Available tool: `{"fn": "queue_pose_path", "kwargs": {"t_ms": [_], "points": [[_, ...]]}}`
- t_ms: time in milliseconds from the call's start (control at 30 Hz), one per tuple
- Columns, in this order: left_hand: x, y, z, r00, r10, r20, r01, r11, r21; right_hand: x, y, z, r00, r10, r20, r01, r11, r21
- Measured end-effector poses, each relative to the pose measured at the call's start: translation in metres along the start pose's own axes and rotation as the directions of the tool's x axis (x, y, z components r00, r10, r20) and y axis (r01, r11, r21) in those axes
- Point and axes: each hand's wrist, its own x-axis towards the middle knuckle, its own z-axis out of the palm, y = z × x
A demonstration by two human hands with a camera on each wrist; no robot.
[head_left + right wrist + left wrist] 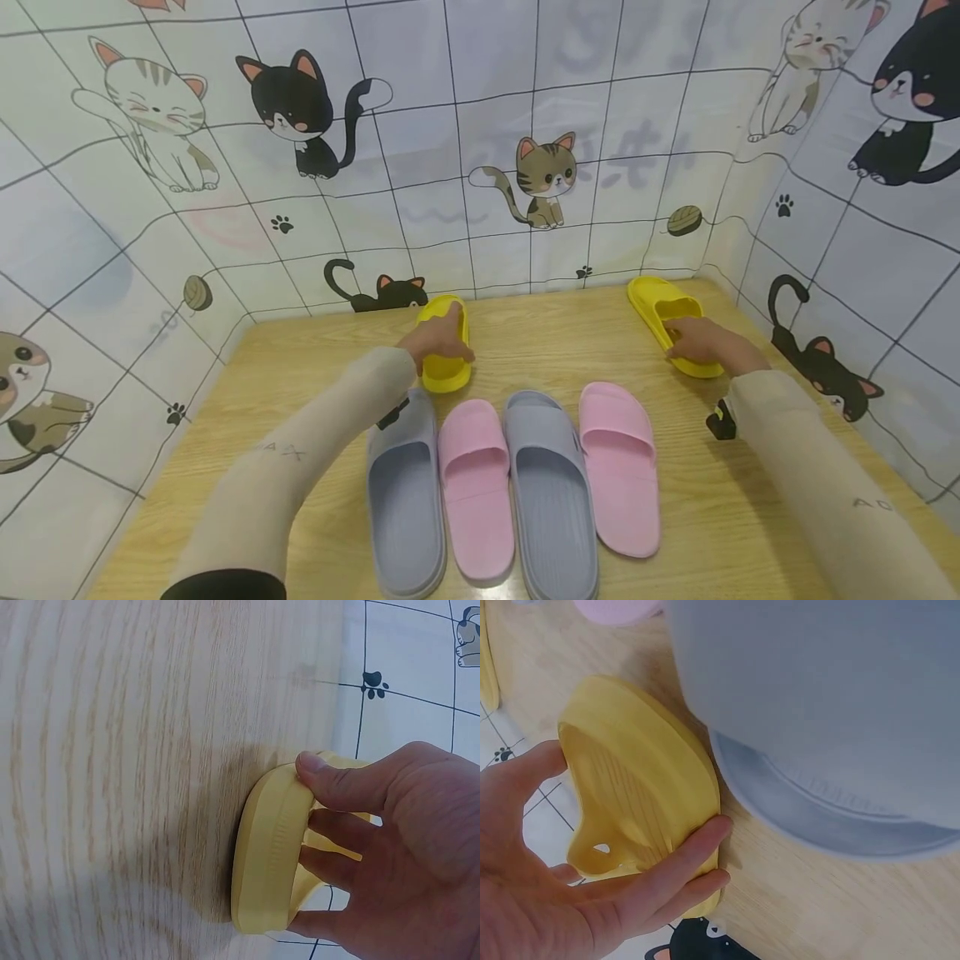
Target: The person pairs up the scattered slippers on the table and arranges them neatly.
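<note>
Two yellow slippers are in my hands near the back of the wooden surface. My left hand point(441, 337) spans the left yellow slipper point(446, 377), which stands behind the grey pair. In the left wrist view its thumb point(544, 761) presses one side of that slipper and the fingers point(694, 851) lie along the other. At the back right, my right hand point(708, 343) grips the other yellow slipper point(651, 298) near its end. Up close, the right thumb point(322, 772) lies over the slipper's rim point(274, 847), with several fingers tucked on its inner side; part of the slipper is hidden behind the hand.
In front stand a grey slipper point(407, 508), a pink slipper point(480, 517), a second grey slipper point(555, 517) and a second pink slipper point(626, 500), side by side. White cat-print sheeting point(495, 75) rises behind and at both sides of the wooden surface point(547, 350).
</note>
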Motion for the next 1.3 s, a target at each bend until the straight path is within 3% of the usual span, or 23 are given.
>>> {"fn": "queue_pose_path", "kwargs": {"t_ms": [367, 533, 800, 1000, 1300], "points": [[0.005, 0.011, 0.014, 0.992, 0.114, -0.045, -0.106, 0.984, 0.146, -0.001, -0.001, 0.001, 1.0, 0.013, 0.009, -0.013, 1.0, 0.014], [0.01, 0.018, 0.02, 0.991, 0.12, -0.056, -0.111, 0.984, 0.14, 0.0, 0.0, 0.003, 1.0, 0.019, 0.019, -0.02, 0.999, 0.028], [0.009, 0.032, 0.029, 0.977, 0.202, -0.074, -0.186, 0.966, 0.182, -0.002, -0.001, 0.002, 1.0, 0.005, 0.006, -0.005, 1.0, 0.02], [0.007, 0.037, 0.033, 0.976, 0.201, -0.088, -0.185, 0.969, 0.161, -0.001, -0.005, 0.003, 1.0, 0.008, 0.026, -0.008, 1.0, 0.018], [0.012, 0.043, 0.036, 0.973, 0.226, -0.054, -0.215, 0.964, 0.159, -0.004, -0.002, 0.001, 0.998, 0.025, 0.065, -0.025, 1.0, 0.011]]}}
